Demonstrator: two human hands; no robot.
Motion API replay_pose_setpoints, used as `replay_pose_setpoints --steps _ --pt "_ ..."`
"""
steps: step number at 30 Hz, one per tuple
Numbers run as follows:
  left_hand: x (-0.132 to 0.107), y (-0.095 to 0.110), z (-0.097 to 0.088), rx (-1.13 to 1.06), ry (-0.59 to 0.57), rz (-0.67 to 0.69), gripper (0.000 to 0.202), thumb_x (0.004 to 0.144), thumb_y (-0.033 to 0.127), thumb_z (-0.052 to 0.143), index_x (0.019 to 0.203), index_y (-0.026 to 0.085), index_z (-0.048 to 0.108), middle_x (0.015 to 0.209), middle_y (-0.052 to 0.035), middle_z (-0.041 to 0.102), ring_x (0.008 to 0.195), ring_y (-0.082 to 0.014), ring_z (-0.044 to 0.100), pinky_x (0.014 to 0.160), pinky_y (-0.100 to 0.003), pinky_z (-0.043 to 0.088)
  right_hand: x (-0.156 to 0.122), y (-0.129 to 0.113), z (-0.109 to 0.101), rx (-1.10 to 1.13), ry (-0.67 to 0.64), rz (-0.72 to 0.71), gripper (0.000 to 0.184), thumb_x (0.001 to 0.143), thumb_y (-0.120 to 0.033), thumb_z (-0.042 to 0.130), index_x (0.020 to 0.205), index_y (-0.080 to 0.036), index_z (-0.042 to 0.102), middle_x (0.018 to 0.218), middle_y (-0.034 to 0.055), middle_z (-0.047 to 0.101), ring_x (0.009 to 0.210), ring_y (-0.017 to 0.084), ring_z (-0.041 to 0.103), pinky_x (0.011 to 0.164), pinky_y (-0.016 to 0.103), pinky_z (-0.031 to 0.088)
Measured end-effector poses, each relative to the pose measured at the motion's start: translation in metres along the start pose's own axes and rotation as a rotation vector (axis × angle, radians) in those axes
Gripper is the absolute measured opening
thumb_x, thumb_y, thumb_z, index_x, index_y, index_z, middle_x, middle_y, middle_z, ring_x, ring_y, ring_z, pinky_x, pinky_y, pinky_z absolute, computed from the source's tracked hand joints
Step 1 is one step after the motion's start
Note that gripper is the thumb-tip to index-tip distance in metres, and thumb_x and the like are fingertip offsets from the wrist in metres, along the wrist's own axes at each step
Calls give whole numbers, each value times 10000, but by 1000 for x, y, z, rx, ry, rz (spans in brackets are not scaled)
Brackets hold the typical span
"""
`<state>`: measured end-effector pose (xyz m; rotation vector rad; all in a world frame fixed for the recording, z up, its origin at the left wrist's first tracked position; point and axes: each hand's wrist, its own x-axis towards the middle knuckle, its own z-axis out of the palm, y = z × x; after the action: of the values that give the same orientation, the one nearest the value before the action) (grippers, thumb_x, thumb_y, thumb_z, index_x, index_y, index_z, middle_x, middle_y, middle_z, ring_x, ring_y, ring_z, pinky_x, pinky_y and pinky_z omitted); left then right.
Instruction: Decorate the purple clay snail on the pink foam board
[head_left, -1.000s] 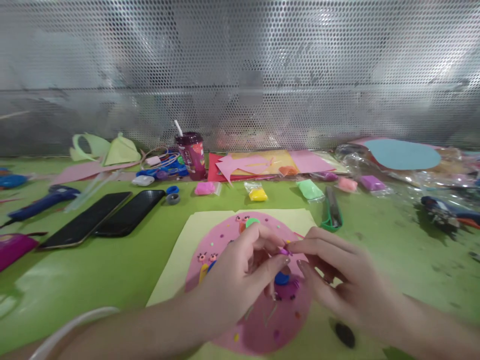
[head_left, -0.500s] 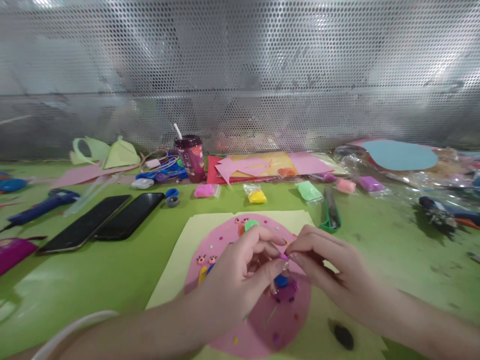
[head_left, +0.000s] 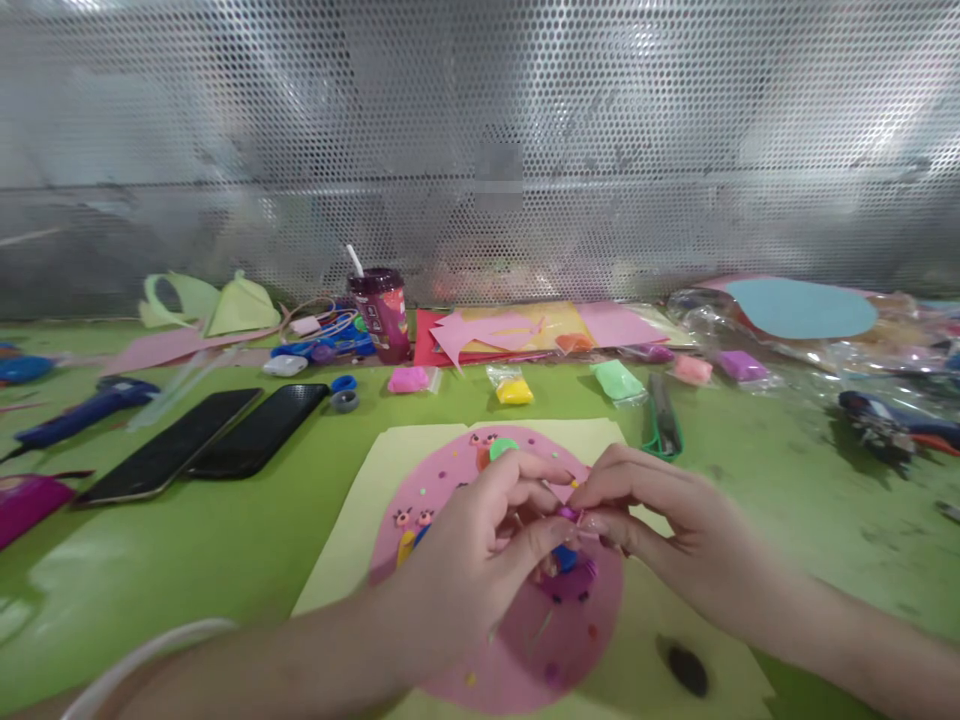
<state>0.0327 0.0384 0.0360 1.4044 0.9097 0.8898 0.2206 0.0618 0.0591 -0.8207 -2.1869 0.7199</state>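
A small bit of purple clay (head_left: 568, 513) is pinched between the fingertips of my left hand (head_left: 499, 545). The thumb and fingers of my right hand (head_left: 667, 520) close on its other side. Both hands hover over a round pink sheet (head_left: 510, 660) lying on pale yellow paper (head_left: 352, 510). Clay figures with eyes and coloured dots sit on the pink sheet. A green clay disc (head_left: 502, 447) shows at its top, and a blue clay piece (head_left: 564, 558) appears just below my fingertips. My left hand hides part of the sheet.
Packets of yellow clay (head_left: 514, 390), green clay (head_left: 617, 380) and pink clay (head_left: 409, 380) lie behind the paper. A stapler (head_left: 663, 415) is at its upper right. Two phones (head_left: 259, 430), a glue gun (head_left: 90, 412) and a lidded cup (head_left: 382, 315) stand to the left.
My right thumb and fingers have shifted slightly around the purple clay, and the right hand sits a little differently. My left hand stays nearly still.
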Motion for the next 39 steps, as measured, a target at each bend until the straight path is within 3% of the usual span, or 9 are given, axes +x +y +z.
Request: replay_pose_setpoints --steps 12,18,23,30,39 --pt "0 4 -1 18 29 -2 177 901 292 545 1061 241 489 880 39 620 797 -111 579 743 -249 434 -1 3 3 -32 5 -100 204 859 -84 501 957 -175 654 816 37 631 685 104 587 594 212 504" --pt "1 3 1 4 24 -18 194 892 296 557 1057 224 484 855 32 611 760 -106 574 727 -252 432 -2 4 5 -97 11 -151 179 855 -73 493 914 -135 650 777 48 606 629 98 553 545 208 479" --pt "0 0 0 36 28 4 203 894 288 553 1081 233 499 908 21 638 776 -114 578 729 -269 433 -3 7 6 -157 94 -256 154 836 -56 506 873 -138 631 717 16 568 550 67 480 465 169 417" --pt "1 -5 -2 87 29 39 157 900 288 537 1054 256 532 903 36 617 759 -102 577 714 -266 448 -2 6 1 -234 140 -203 144 832 -74 501 852 -163 612 681 3 542 556 78 498 422 177 374" --pt "1 -4 -4 120 27 160 163 913 237 516 1044 293 595 892 60 649 783 -71 602 694 -179 477 -3 3 3 -89 86 -75 90 827 -121 524 798 -188 576 712 -12 532 535 67 484 449 184 399"
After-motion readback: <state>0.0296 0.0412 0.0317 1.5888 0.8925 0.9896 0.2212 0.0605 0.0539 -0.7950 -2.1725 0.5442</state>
